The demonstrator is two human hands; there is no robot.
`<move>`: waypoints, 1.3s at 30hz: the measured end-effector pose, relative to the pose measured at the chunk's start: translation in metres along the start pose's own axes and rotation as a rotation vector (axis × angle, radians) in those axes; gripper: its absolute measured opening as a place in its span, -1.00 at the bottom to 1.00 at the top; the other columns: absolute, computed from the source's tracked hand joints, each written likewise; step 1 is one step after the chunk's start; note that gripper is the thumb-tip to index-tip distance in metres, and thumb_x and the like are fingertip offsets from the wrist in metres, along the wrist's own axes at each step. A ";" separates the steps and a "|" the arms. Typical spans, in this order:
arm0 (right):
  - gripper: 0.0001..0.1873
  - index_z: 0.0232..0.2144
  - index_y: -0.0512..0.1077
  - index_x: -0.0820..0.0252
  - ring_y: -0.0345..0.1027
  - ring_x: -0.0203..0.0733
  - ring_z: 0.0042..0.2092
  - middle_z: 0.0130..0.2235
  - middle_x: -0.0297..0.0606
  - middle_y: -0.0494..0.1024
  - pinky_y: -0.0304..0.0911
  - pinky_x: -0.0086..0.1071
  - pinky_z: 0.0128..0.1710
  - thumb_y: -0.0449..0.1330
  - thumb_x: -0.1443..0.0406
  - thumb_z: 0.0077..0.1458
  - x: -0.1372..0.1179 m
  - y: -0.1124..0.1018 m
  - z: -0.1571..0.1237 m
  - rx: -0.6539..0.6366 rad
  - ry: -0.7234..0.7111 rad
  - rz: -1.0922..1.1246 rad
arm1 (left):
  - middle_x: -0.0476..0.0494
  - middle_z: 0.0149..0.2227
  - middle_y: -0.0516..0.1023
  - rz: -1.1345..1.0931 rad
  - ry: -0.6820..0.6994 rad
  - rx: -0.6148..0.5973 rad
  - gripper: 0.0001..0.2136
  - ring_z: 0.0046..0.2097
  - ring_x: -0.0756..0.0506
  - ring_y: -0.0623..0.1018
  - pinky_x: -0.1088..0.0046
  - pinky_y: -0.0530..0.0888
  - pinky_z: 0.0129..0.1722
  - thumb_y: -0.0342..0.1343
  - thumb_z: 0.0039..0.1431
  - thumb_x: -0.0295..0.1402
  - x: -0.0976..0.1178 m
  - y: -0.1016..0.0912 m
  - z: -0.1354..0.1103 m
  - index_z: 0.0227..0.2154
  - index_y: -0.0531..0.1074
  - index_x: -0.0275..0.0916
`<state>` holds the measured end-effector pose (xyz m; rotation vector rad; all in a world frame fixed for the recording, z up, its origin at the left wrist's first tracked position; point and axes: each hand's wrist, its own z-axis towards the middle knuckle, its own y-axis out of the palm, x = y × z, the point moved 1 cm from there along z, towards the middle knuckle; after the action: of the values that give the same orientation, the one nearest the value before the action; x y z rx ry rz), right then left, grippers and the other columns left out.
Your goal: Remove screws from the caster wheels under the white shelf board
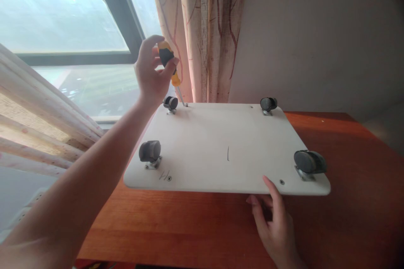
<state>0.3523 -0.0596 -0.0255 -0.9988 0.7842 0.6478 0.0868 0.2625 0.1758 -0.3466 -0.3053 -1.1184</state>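
Note:
My left hand is closed around the yellow and black handle of a screwdriver. The shaft slants down to the far left of a white board, its tip beside a screw near the back edge. Whether tip and screw touch, I cannot tell. My right hand grips the board's near edge, index finger on top and other fingers beneath. Black casters stand up at the board's corners: far left, near left, far right and near right.
The board rests above a reddish-brown wooden table. A near-left screw and a near-right screw sit in its surface. Behind are a patterned curtain, a window and a grey wall. Another curtain hangs at left.

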 end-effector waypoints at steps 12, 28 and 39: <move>-0.49 0.26 0.26 0.23 0.65 -0.12 -0.35 -0.35 -0.20 0.69 0.53 -0.45 -0.41 0.14 0.18 0.35 -0.002 -0.001 0.003 0.003 -0.031 -0.001 | 0.10 -0.28 0.58 -0.020 0.017 0.006 -0.57 -0.31 -0.02 0.57 0.42 0.58 -0.36 0.25 0.07 -0.52 0.001 0.003 0.000 -0.05 0.39 0.10; -0.47 0.29 0.24 0.22 0.65 -0.13 -0.38 -0.35 -0.21 0.69 0.53 -0.45 -0.44 0.14 0.19 0.35 0.001 -0.001 0.003 -0.005 -0.056 0.005 | 0.05 -0.24 0.57 0.067 -0.041 -0.089 -0.63 -0.30 0.00 0.58 0.53 0.52 -0.41 0.25 0.10 -0.44 0.009 0.004 -0.002 -0.04 0.38 -0.01; -0.49 0.28 0.24 0.23 0.65 -0.13 -0.36 -0.36 -0.21 0.69 0.53 -0.47 -0.42 0.14 0.23 0.35 -0.001 0.000 0.004 -0.004 -0.068 0.008 | -0.05 -0.20 0.57 0.206 -0.049 -0.295 -0.72 -0.19 -0.05 0.58 0.42 0.50 -0.16 0.12 0.15 -0.45 -0.003 0.004 0.024 -0.07 0.39 -0.09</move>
<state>0.3529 -0.0562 -0.0229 -0.9728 0.7273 0.6869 0.0879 0.2767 0.1961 -0.6528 -0.1425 -0.9524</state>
